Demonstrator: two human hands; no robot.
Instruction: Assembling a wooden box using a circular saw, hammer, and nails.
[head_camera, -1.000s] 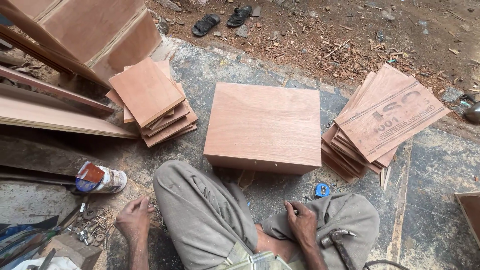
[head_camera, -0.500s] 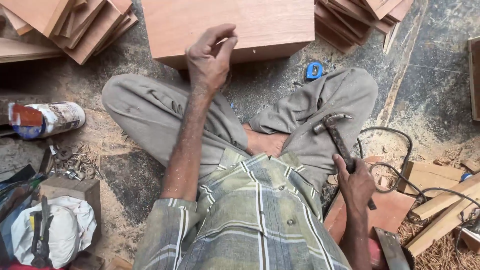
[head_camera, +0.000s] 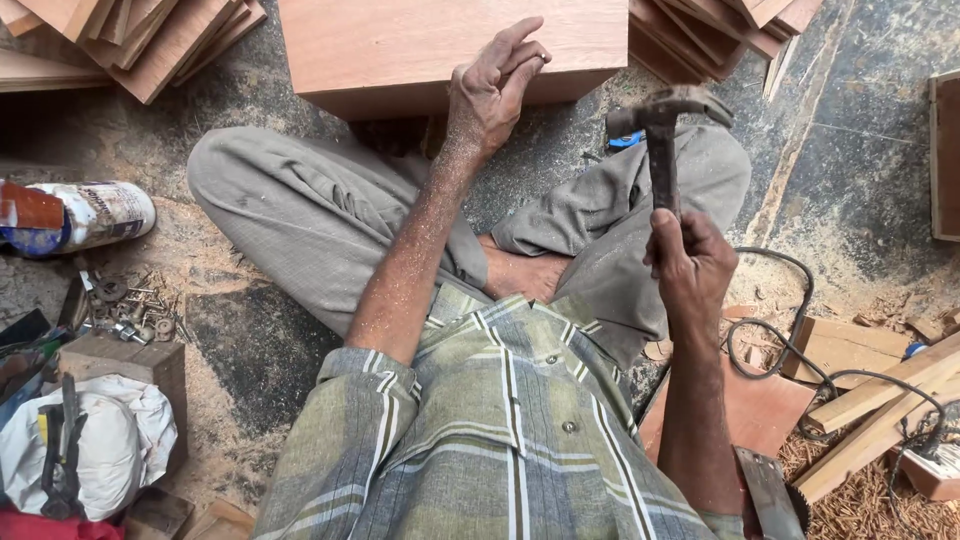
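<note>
Dusty concrete floor (head_camera: 850, 170), sawdust throughout; person seated cross-legged. Wooden box (head_camera: 450, 45) lies just ahead of the knees, stacked boards (head_camera: 150, 35) either side. Left hand (head_camera: 492, 95) rests on the box's near top edge, fingertips pinched together as if on something small; cannot tell what. Right hand (head_camera: 690, 262) clenched low on the handle of a hammer (head_camera: 662, 135), head raised. Judgement: hammer rigid, head-heavy, best gripped near handle end; box stiff, light, thin panels liable to split.
</note>
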